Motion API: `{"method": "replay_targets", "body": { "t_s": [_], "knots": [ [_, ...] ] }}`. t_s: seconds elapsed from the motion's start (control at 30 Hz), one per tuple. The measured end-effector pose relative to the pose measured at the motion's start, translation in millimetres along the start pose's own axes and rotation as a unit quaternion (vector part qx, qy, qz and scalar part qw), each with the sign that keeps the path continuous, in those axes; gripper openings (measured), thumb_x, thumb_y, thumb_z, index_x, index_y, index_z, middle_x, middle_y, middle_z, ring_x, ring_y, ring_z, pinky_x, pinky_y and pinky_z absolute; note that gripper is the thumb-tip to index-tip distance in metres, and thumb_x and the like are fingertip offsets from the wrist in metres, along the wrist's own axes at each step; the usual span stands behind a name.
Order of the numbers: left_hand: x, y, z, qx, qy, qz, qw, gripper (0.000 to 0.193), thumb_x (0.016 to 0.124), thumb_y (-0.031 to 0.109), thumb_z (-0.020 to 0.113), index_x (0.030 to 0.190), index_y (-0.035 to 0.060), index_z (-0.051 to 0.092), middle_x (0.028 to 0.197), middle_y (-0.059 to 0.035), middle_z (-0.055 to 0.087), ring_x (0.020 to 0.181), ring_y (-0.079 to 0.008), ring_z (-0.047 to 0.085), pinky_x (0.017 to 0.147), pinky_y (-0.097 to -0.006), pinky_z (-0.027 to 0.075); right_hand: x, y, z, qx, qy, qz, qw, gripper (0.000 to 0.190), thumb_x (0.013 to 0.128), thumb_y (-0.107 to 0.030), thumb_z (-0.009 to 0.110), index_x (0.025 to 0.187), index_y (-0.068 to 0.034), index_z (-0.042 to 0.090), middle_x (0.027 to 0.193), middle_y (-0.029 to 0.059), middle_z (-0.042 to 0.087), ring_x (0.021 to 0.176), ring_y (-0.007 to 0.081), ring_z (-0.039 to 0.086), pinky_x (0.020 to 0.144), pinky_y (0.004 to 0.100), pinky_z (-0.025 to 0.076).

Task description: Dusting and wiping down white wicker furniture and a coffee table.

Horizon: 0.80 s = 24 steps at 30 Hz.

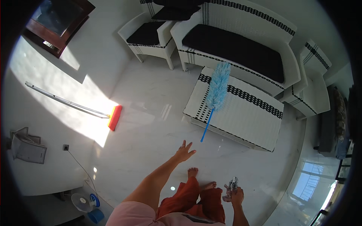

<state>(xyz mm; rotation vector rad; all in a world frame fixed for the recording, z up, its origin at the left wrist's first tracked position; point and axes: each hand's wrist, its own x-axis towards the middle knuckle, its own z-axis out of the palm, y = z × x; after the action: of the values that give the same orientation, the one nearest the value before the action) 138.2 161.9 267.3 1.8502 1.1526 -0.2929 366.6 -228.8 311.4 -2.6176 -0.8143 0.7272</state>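
My left hand (pixel 184 152) reaches forward over the floor with its fingers apart and holds nothing. Just beyond it, the blue handle of a fluffy light-blue duster (pixel 218 87) sticks out past the near edge of a low woven table (pixel 249 121). The duster's head rests across the white tabletop with its black pattern. Down at my right side, my right hand (pixel 238 195) grips a crumpled patterned cloth (pixel 231 189), part of which hangs out of the fist. My bare feet stand on the pale tiled floor (pixel 147 152).
A broom with red bristles (pixel 115 118) leans against the left wall. Behind the table stand a white woven sofa (pixel 232 48) and armchairs (pixel 148 34) with black cushions. A fan (pixel 82 202) and a blue bucket (pixel 96 216) are at lower left, near a cord from a wall socket (pixel 66 147).
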Motion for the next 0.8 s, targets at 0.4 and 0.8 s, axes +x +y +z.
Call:
{"method": "replay_targets", "body": {
  "t_s": [0.4,0.8],
  "knots": [
    [-345.2,-213.9,-32.7,-0.214,0.048,-0.449,0.866,0.061,0.088,0.051,0.056,0.127,0.0036,0.058,0.119,-0.0177,0.064,0.105,-0.0358,0.062,0.085,-0.0488,0.049,115.8,-92.6,-54.7,-0.060,-0.108,-0.011,0.992,0.040,0.077,-0.032,0.068,0.102,-0.002,0.060,0.097,0.0231,0.067,0.093,0.0419,0.063,0.080,0.0490,0.050],
    [-147.1,-8.7,-152.8,-0.367,0.062,-0.151,0.916,0.055,0.093,0.040,0.057,0.136,0.0079,0.051,0.107,-0.0058,0.063,0.094,-0.0184,0.060,0.067,-0.0317,0.050,189.7,-306.1,-92.4,0.403,-0.121,0.012,0.907,0.026,0.088,-0.023,0.063,0.098,0.001,0.062,0.088,0.0107,0.066,0.079,0.0164,0.061,0.069,0.0329,0.049]
  ]
}}
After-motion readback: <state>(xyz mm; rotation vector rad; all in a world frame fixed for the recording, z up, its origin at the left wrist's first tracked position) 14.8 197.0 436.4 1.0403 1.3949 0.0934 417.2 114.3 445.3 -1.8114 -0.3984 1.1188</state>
